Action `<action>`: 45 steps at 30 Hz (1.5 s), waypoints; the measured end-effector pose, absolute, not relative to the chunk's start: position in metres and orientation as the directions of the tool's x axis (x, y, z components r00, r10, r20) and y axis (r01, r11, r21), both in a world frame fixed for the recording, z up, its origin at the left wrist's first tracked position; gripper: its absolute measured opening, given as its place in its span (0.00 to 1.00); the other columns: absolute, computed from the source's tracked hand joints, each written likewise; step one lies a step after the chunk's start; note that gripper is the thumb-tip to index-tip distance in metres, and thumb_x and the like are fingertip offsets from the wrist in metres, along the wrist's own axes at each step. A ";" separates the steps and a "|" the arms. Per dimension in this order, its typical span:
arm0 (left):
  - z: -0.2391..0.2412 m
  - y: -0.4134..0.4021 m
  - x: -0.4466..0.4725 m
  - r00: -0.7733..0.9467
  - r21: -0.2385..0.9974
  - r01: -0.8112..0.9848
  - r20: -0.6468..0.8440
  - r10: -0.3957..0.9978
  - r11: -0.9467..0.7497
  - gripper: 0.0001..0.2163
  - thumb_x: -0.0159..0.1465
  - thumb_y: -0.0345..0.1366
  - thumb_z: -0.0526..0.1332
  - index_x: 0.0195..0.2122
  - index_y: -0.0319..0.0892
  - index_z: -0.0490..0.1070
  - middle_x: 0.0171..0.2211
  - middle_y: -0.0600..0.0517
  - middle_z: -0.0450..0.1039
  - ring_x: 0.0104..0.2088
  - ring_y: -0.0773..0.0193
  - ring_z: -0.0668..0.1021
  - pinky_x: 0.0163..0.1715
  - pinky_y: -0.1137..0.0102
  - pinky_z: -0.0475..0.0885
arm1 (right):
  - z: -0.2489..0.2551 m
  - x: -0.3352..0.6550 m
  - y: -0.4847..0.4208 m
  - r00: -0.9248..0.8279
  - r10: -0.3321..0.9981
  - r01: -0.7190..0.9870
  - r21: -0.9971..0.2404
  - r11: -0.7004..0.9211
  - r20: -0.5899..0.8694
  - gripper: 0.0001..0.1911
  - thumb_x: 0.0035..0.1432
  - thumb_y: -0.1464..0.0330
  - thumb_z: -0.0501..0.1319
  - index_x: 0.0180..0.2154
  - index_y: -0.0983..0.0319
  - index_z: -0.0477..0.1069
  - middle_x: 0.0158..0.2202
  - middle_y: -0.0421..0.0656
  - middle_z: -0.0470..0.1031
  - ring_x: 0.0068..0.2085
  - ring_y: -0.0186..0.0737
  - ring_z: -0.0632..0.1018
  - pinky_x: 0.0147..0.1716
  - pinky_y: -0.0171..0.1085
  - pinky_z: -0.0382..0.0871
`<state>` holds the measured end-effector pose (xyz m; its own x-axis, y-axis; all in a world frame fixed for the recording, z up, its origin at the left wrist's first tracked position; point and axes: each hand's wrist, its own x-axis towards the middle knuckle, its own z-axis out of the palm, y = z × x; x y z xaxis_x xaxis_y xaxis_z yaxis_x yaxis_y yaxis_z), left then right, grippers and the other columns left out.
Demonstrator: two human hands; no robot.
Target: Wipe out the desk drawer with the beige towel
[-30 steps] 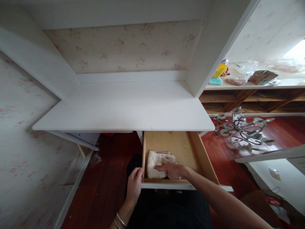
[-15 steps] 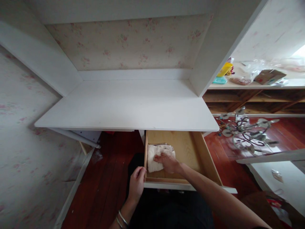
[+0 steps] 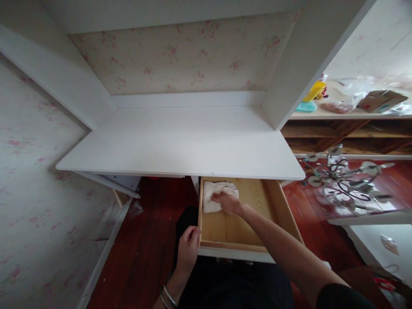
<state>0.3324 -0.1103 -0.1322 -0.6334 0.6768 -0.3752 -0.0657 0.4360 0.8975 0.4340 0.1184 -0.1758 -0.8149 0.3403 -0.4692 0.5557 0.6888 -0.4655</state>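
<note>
A pale folded cloth (image 3: 210, 205) lies on the bottom of the pulled-out wooden drawer (image 3: 238, 229), along its left wall and towards the back. My right hand (image 3: 228, 202) rests on the cloth from above, fingers stretched out over its middle and pressing it against the wood. At the drawer's front left corner, my left hand (image 3: 188, 248) is closed on the side edge, with its fingertips partly hidden. Above the drawer's rear part juts the white desk top (image 3: 186, 143).
To the right, a chandelier (image 3: 350, 180) lies on the red wooden floor (image 3: 148, 240). Behind it, a low shelf (image 3: 322, 115) carries plastic bags and a cardboard box (image 3: 383, 101). A white panel (image 3: 373, 236) is at the lower right. Flowered wallpaper (image 3: 28, 180) covers the left wall.
My right hand and the cloth beneath it have slid towards the back of the drawer. My left hand stays at the front left corner. The camera view has shifted slightly.
</note>
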 end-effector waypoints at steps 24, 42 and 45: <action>-0.126 -0.106 0.332 -0.601 0.890 -0.064 -0.396 0.694 0.452 0.19 0.58 0.53 0.58 0.23 0.41 0.65 0.19 0.59 0.54 0.22 0.70 0.60 0.23 0.75 0.56 | -0.183 0.529 0.192 -0.620 0.627 0.753 -0.134 0.644 -0.471 0.46 0.48 0.83 0.48 0.67 0.51 0.44 0.70 0.40 0.43 0.68 0.54 0.51 0.55 0.63 0.62; -0.131 -0.109 0.332 -0.584 0.904 -0.040 -0.367 0.724 0.426 0.22 0.56 0.58 0.59 0.24 0.40 0.67 0.19 0.58 0.55 0.22 0.70 0.59 0.21 0.75 0.55 | -0.171 0.618 0.091 -0.866 0.277 0.481 -0.547 0.685 -0.415 0.42 0.44 0.82 0.54 0.60 0.49 0.63 0.63 0.40 0.62 0.65 0.56 0.58 0.59 0.56 0.59; -0.131 -0.109 0.331 -0.577 0.901 -0.014 -0.361 0.733 0.433 0.22 0.56 0.57 0.59 0.24 0.40 0.68 0.20 0.57 0.56 0.22 0.70 0.60 0.22 0.75 0.57 | -0.177 0.603 0.092 -0.889 0.272 0.445 -0.557 0.701 -0.368 0.38 0.46 0.80 0.56 0.58 0.48 0.66 0.62 0.40 0.65 0.65 0.57 0.59 0.58 0.59 0.60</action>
<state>0.3309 -0.1089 -0.1313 -0.5765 0.7330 -0.3610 -0.0136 0.4331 0.9013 0.6027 0.0917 -0.1766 -0.8892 0.2723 -0.3677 0.4451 0.7009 -0.5574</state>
